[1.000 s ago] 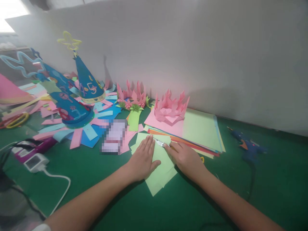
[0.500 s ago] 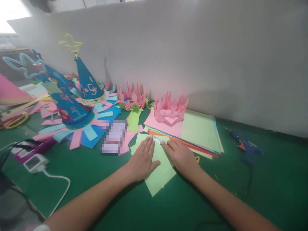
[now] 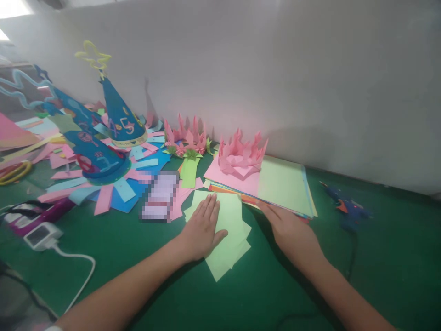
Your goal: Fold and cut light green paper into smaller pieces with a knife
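My left hand (image 3: 203,227) lies flat, fingers stretched, on several light green paper sheets (image 3: 229,220). The sheets overlap at uneven angles on the green table. To their right, my right hand (image 3: 292,232) rests low at the front edge of a stack of coloured paper (image 3: 282,181). Its fingers are pressed together and point left. Whatever is under them, if anything, is hidden; no knife shows. A pink paper crown (image 3: 241,156) stands on the stack.
Another pink crown (image 3: 186,138) and blue cone hats (image 3: 120,115) stand at the back left among paper strips. A blurred-out phone (image 3: 160,195) lies left of the sheets. A blue glue gun (image 3: 351,209) is at right, a white charger (image 3: 43,235) at left. Behind rises a pale wall (image 3: 310,82).
My right hand has moved right, off the green sheets to the stack's front edge. The utility knife it held on the sheets is out of sight. My left hand stays flat on the paper.
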Motion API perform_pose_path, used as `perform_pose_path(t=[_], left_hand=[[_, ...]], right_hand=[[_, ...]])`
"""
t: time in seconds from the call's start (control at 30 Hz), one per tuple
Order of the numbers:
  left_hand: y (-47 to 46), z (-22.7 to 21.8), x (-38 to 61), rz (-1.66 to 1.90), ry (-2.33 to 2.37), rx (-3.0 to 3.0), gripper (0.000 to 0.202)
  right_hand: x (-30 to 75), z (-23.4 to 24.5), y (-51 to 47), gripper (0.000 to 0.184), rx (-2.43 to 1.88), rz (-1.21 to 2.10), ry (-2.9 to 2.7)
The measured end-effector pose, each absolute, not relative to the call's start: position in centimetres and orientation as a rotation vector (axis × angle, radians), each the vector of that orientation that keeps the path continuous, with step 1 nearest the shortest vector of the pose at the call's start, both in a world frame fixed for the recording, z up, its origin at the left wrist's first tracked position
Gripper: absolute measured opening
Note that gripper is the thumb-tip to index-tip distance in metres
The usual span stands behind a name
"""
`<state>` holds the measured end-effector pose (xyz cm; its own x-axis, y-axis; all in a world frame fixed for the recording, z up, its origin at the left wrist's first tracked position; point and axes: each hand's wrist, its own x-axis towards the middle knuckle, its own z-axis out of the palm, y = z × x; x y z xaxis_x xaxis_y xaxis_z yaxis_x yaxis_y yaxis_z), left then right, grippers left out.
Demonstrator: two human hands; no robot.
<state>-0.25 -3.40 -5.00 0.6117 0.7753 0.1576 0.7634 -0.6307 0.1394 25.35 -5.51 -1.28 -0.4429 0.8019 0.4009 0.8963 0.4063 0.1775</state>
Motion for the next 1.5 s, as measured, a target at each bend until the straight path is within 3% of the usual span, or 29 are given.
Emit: perform_pose_path(t=[0.1, 0.27, 0.67, 0.93, 1.03, 1.13, 1.33, 1.5], left_hand=[[-3.4, -4.9, -0.2, 0.332, 1.325, 2.761, 0.070], [-3.5, -4.4, -0.2, 0.307, 1.324, 2.751, 0.070], [-3.7, -3.1, -0.1, 0.406, 1.474, 2.590, 0.072], [-3.2, -3.1, -0.3, 0.546, 1.503, 2.498, 0.083], [-2.9, -3.0, -0.4, 0.605, 1.510, 2.453, 0.084], [-2.6, -2.8, -0.6, 0.673, 1.518, 2.423, 0.081], [-2.0, -3.3, -1.2, 0.668, 1.538, 2.440, 0.081], [-1.9, -3.5, -1.2, 0.588, 1.525, 2.486, 0.078]], right_hand=[[26.7, -0.5, -5.0, 0.053, -1.737, -0.504, -2.257], [29.4, 0.3, -3.7, 0.023, -2.147, -0.471, -2.019], [31.6, 0.3, -1.8, 0.021, -2.188, -0.600, -2.015], [28.9, 1.8, 0.2, 0.016, -1.950, -0.565, -2.171], [24.8, 1.4, -2.1, 0.019, -1.629, -0.196, -2.291], [21.5, -0.1, -4.5, 0.030, -1.408, 0.059, -2.410], [20.6, -2.3, -5.7, 0.058, -1.336, 0.085, -2.504], [21.2, -1.7, -5.6, 0.041, -1.290, 0.101, -2.383]])
